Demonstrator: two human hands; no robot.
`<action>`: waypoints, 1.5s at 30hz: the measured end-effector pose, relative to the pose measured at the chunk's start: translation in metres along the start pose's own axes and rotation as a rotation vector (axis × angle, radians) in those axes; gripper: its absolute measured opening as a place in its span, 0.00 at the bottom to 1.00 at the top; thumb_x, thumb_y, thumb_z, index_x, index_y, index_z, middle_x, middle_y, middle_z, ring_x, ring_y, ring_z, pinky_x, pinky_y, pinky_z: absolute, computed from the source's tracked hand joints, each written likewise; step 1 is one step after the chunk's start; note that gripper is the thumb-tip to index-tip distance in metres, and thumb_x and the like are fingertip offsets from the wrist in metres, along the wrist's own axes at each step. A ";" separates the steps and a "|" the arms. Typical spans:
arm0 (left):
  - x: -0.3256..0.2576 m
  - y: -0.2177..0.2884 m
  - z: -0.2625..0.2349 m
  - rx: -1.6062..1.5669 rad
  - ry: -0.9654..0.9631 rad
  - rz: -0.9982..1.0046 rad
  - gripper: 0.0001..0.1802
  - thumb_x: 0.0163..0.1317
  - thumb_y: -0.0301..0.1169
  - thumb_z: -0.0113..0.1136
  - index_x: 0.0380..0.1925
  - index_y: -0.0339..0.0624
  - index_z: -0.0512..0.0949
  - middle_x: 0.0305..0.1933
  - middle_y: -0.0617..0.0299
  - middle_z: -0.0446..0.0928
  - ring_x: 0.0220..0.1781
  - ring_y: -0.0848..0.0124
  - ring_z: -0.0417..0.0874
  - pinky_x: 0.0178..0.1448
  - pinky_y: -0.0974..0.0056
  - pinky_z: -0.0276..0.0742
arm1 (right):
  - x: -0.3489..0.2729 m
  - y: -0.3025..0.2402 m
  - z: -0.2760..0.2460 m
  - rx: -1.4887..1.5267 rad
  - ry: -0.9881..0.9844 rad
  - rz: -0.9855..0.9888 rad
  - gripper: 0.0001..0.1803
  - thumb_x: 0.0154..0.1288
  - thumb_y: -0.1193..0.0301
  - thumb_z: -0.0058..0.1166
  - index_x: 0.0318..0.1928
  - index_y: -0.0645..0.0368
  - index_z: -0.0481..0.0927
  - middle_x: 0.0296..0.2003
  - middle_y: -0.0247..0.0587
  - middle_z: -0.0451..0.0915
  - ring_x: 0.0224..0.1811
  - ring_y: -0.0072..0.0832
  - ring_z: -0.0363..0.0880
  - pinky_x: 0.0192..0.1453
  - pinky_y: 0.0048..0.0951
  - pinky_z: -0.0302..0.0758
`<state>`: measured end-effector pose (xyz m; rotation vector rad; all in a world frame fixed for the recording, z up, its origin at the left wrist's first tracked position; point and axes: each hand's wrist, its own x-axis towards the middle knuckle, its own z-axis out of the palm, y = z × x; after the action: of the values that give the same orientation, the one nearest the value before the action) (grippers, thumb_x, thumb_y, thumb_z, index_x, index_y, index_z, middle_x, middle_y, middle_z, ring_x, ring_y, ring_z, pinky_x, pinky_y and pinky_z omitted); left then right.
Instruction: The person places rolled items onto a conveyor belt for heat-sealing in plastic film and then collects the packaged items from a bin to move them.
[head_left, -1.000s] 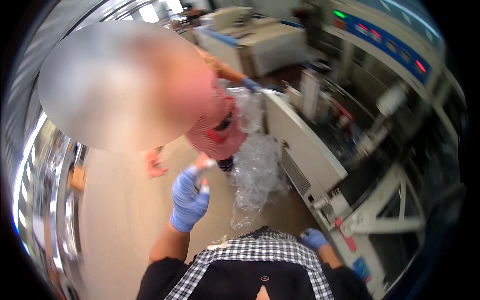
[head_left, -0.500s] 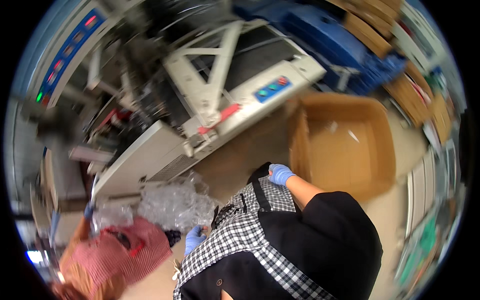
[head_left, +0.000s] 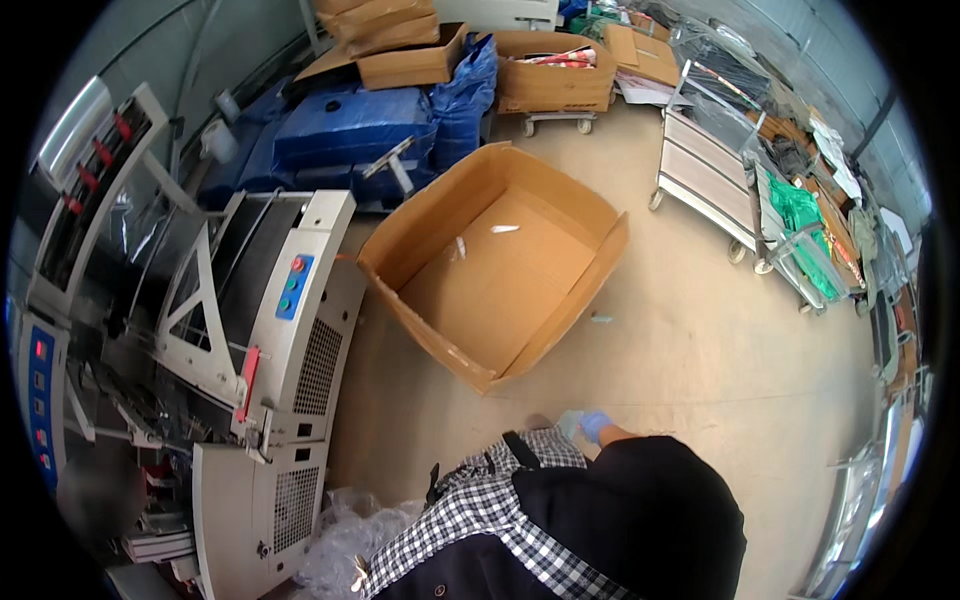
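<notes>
Head view, looking down past my own torso at the floor. Right hand (head_left: 594,424) is in a blue glove, tucked close against my checked shirt (head_left: 480,505) at about waist level. Fingers curl around something pale and crumpled, small; too small and blurred to say what it is, and I can't tell how firmly it's gripped. Dark sleeve (head_left: 640,500) covers the arm behind it.

Left hand: not visible, so I can't tell its state.

Nearest thing to the right hand is the big open cardboard box (head_left: 500,270), sitting on the concrete floor (head_left: 700,340) ahead of me, well apart from the hand. Flaps folded outward, open side up. Inside: a couple of small pale scraps on the bottom, otherwise bare cardboard. One small bluish bit lies on the floor just beside the box's right edge.

To my left: a white machine (head_left: 290,330) with vent grilles, a blue button panel and a red handle. Crumpled clear plastic film (head_left: 345,540) lies at its base, next to my left side.

Behind the box: blue sacks (head_left: 350,130) stacked, with more cardboard cartons (head_left: 400,50) on top and one carton on a wheeled dolly (head_left: 555,85). Right side: a white wheeled cart (head_left: 710,180) and racks holding green and mixed items.

Another person is partly visible at lower left by the machine, blurred.
</notes>
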<state>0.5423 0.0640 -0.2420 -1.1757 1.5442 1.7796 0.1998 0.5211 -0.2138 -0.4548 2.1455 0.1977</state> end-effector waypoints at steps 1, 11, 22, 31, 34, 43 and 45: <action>-0.004 0.011 0.016 0.020 0.038 -0.019 0.13 0.59 0.28 0.59 0.44 0.36 0.77 0.39 0.60 0.81 0.37 0.74 0.79 0.43 0.68 0.75 | 0.003 0.017 -0.004 0.049 -0.004 -0.024 0.16 0.65 0.59 0.47 0.37 0.56 0.83 0.32 0.48 0.82 0.34 0.39 0.81 0.39 0.40 0.75; 0.031 0.077 0.133 0.380 0.116 0.085 0.16 0.60 0.33 0.60 0.44 0.34 0.77 0.38 0.60 0.81 0.38 0.72 0.79 0.43 0.67 0.76 | -0.063 0.165 -0.109 0.585 0.177 -0.287 0.21 0.62 0.53 0.49 0.43 0.57 0.82 0.42 0.50 0.82 0.46 0.45 0.79 0.54 0.39 0.72; 0.069 0.483 0.172 0.487 0.069 0.518 0.22 0.61 0.29 0.61 0.54 0.33 0.71 0.55 0.55 0.75 0.57 0.68 0.76 0.60 0.65 0.71 | 0.004 0.282 -0.103 0.589 0.522 0.064 0.17 0.60 0.60 0.49 0.37 0.62 0.81 0.39 0.54 0.81 0.44 0.51 0.78 0.51 0.43 0.73; 0.343 0.818 0.031 1.165 0.733 0.841 0.38 0.54 0.42 0.62 0.61 0.34 0.64 0.65 0.44 0.64 0.68 0.50 0.62 0.72 0.55 0.56 | 0.021 0.109 -0.099 0.702 0.372 0.363 0.17 0.64 0.62 0.44 0.38 0.58 0.82 0.39 0.53 0.82 0.46 0.45 0.80 0.53 0.40 0.75; 0.418 0.903 0.014 1.193 0.798 0.751 0.42 0.55 0.46 0.60 0.65 0.34 0.58 0.70 0.45 0.57 0.71 0.52 0.56 0.73 0.55 0.54 | 0.000 0.019 -0.133 1.048 0.080 0.449 0.19 0.64 0.56 0.51 0.42 0.58 0.83 0.42 0.49 0.82 0.47 0.39 0.81 0.54 0.36 0.75; 0.478 0.971 -0.010 1.122 0.604 0.435 0.37 0.60 0.59 0.50 0.52 0.35 0.73 0.50 0.40 0.77 0.55 0.47 0.76 0.58 0.52 0.70 | 0.003 -0.110 -0.285 1.587 0.085 0.760 0.17 0.63 0.60 0.57 0.42 0.60 0.83 0.34 0.38 0.84 0.36 0.25 0.80 0.45 0.28 0.77; 0.496 0.968 -0.021 1.198 0.618 0.512 0.38 0.60 0.61 0.47 0.50 0.34 0.73 0.49 0.39 0.77 0.53 0.46 0.77 0.57 0.51 0.70 | 0.022 -0.117 -0.262 1.532 0.137 0.683 0.17 0.63 0.59 0.57 0.43 0.59 0.83 0.34 0.39 0.84 0.37 0.25 0.80 0.47 0.28 0.76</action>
<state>-0.4935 -0.2579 -0.1554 -0.7003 2.8112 0.3428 0.0360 0.3277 -0.0773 1.1462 1.8568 -1.0634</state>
